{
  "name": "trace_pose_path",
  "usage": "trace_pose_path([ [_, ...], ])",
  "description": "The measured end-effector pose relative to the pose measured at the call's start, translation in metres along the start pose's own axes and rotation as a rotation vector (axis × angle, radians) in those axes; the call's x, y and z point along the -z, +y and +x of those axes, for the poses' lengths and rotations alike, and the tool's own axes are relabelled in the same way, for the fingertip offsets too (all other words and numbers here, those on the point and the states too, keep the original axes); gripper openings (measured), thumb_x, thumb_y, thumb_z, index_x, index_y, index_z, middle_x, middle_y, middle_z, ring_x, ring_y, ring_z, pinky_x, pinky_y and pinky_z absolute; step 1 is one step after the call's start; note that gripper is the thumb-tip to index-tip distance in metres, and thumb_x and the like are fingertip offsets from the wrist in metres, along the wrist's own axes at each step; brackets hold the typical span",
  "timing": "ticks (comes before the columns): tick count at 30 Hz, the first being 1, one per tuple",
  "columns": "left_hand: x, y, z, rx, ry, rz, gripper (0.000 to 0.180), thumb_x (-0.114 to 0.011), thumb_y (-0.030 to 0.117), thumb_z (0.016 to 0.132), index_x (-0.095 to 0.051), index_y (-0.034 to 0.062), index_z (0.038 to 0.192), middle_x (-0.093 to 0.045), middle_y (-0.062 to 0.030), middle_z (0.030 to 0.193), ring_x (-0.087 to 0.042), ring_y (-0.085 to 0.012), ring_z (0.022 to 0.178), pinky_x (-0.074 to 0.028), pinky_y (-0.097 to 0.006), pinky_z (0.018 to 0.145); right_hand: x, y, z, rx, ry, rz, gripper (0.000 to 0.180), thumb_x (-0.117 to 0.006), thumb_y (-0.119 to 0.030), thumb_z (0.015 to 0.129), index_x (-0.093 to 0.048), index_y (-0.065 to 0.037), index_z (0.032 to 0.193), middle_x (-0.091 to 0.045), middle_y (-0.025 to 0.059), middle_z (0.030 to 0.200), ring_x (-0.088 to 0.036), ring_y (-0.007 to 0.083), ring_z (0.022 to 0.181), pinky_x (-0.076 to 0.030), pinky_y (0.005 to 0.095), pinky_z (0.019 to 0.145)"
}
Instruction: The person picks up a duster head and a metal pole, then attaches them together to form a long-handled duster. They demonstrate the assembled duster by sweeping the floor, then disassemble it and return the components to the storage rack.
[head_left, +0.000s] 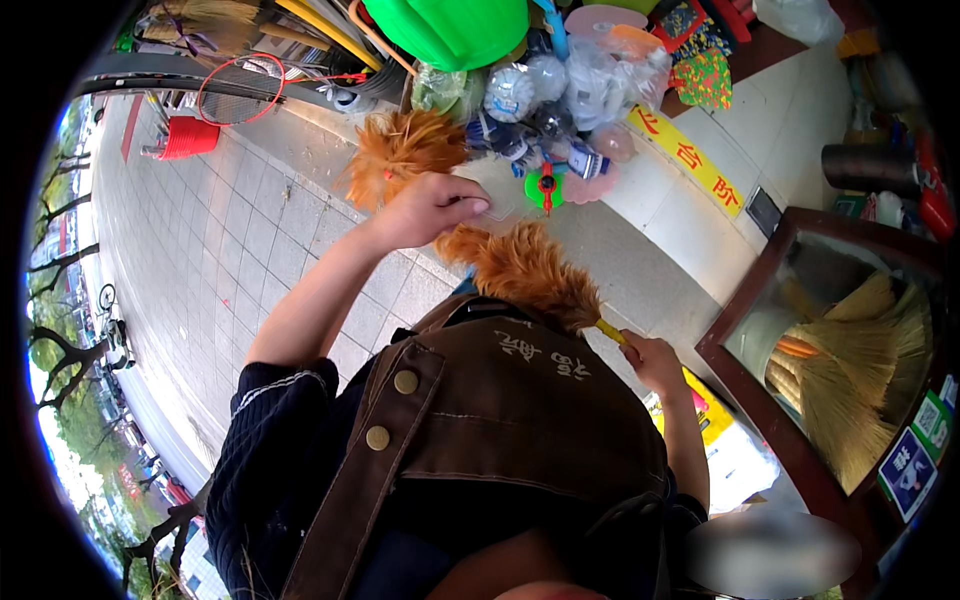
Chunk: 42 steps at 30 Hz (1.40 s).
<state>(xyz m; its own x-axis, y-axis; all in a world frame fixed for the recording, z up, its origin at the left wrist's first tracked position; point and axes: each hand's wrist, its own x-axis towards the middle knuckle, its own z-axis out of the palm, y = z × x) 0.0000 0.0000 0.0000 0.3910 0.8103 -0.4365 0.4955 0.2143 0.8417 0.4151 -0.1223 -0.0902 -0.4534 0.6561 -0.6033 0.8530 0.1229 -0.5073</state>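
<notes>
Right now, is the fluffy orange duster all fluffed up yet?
Partly. The right hand grips the yellow handle of the fluffy orange feather duster. The left hand is in its feathers midway. The tip looks spread out; the part by the handle looks flatter, not yet reached.

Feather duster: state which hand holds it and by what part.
The right hand grips the orange feather duster by its yellow handle end; the left hand grasps its feathered middle.

Yellow strip sign (686,158) on step edge
</notes>
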Motion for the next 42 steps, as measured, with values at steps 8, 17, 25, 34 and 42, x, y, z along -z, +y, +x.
trace_pose_path([
  [8,-0.023,-0.165,-0.029,0.272,-0.696,1.087,0.016,-0.053,0.017,0.079,-0.067,0.01,0.084,-0.065,-0.0131,0.085,-0.062,-0.0312,0.083,-0.05,-0.04,0.071,0.05,0.022,-0.047,-0.105,0.067,0.371,0.024,-0.058,-0.02,0.085,-0.059,-0.009,0.106,-0.057,0.0161,0.067,-0.056,0.031,0.058,-0.043,0.0357,0.054],
  [17,0.033,0.095,0.219,-0.662,0.69,0.842,0.015,-0.05,0.008,0.08,-0.057,0.0042,0.092,-0.059,-0.0169,0.082,-0.059,-0.0349,0.076,-0.049,-0.043,0.065,-0.018,0.029,-0.052,-0.233,-0.039,0.214,0.024,-0.053,-0.031,0.086,-0.061,-0.02,0.106,-0.061,0.0185,0.076,-0.059,0.0379,0.073,-0.046,0.0446,0.063],
  [25,0.047,0.119,0.388,-0.426,0.979,1.006,0.026,-0.045,0.011,0.081,-0.055,0.0024,0.103,-0.061,-0.0168,0.097,-0.059,-0.0337,0.091,-0.049,-0.04,0.077,-0.077,0.014,-0.088,-0.406,0.007,0.385,0.029,-0.049,-0.036,0.087,-0.057,-0.023,0.111,-0.06,0.0192,0.073,-0.058,0.0389,0.071,-0.047,0.0475,0.062],
  [34,0.061,0.126,0.418,-0.092,0.543,0.957,0.036,-0.042,0.03,0.087,-0.057,0.0104,0.113,-0.055,-0.0161,0.118,-0.052,-0.0283,0.112,-0.042,-0.042,0.09,-0.097,-0.016,-0.088,-0.441,0.071,0.654,0.03,-0.05,-0.033,0.086,-0.059,-0.015,0.108,-0.059,0.022,0.073,-0.059,0.0388,0.073,-0.047,0.0443,0.062],
  [42,-0.052,0.084,0.271,-0.57,0.837,0.966,0.063,-0.06,0.03,0.076,-0.038,0.0049,0.129,-0.039,-0.0202,0.131,-0.035,-0.033,0.123,-0.026,-0.051,0.101,-0.086,0.0,-0.054,-0.211,-0.018,0.327,0.034,-0.05,-0.032,0.084,-0.057,-0.014,0.112,-0.06,0.0239,0.079,-0.059,0.0393,0.079,-0.046,0.046,0.068],
])
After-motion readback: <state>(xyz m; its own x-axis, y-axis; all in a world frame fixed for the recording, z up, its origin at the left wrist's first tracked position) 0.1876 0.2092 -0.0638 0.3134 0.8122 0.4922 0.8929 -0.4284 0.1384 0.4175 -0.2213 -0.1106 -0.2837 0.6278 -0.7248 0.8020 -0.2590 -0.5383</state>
